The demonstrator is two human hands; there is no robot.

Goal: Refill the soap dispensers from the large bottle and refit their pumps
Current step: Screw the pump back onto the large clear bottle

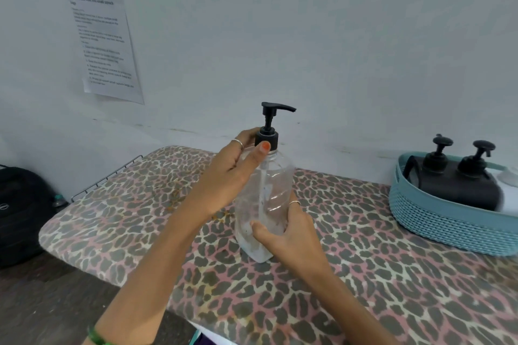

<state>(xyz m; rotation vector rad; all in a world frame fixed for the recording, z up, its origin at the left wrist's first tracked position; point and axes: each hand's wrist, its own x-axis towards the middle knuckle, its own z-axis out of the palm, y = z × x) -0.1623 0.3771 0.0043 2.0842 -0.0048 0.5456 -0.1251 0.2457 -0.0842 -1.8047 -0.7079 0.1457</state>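
A clear plastic soap dispenser [269, 193] stands slightly tilted on the leopard-print board [392, 274], nearly empty, with a thin film of liquid at its base. A black pump [270, 123] sits in its neck, nozzle pointing right. My left hand [232, 173] pinches the pump's black collar between thumb and fingers. My right hand [288, 232] grips the lower body of the dispenser. At the right, a teal basket [437, 218] holds two dark dispensers [459, 179] with black pumps fitted. No large bottle is in view.
The board is butted against a white wall carrying a printed sheet [103, 42]. A wire rack [106, 176] edges its far left end. A black backpack [19, 210] sits on the floor at the left. Something white [508, 176] lies behind the basket's dispensers.
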